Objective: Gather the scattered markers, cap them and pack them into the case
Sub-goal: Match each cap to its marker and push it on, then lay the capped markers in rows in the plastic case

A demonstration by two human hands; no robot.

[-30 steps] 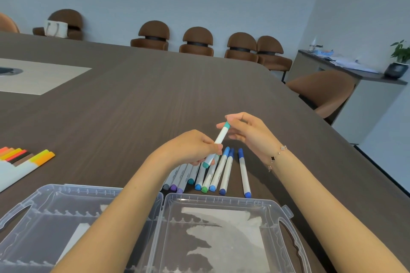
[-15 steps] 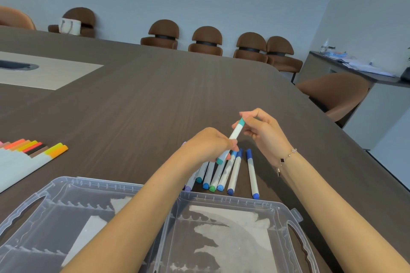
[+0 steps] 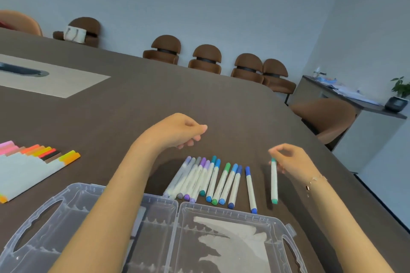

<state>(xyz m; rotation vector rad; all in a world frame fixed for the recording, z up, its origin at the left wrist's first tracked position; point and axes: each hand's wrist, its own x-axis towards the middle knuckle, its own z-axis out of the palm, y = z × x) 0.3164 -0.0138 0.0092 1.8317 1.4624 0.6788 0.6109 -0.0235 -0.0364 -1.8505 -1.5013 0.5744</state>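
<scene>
My right hand [image 3: 290,158] pinches the top end of a white marker with teal caps [image 3: 274,180], which hangs down at the right end of the row, its lower tip at the table. Several capped markers [image 3: 213,180] in purple, teal, blue and green lie side by side on the dark table, just beyond the clear plastic case [image 3: 221,239]. The case lies open in front of me with both halves flat. My left hand [image 3: 179,129] hovers above the row's far end, fingers loosely curled and holding nothing.
A second group of markers [image 3: 37,159] in pink, orange, yellow, black and brown lies at the left. Brown chairs [image 3: 206,58] line the far wall. Another chair [image 3: 328,117] and a sideboard with a plant [image 3: 399,93] stand to the right, past the table edge.
My left hand let go of the teal marker and drew back to the left. My right hand carried the marker right and lowered it beside the row. The view tilted.
</scene>
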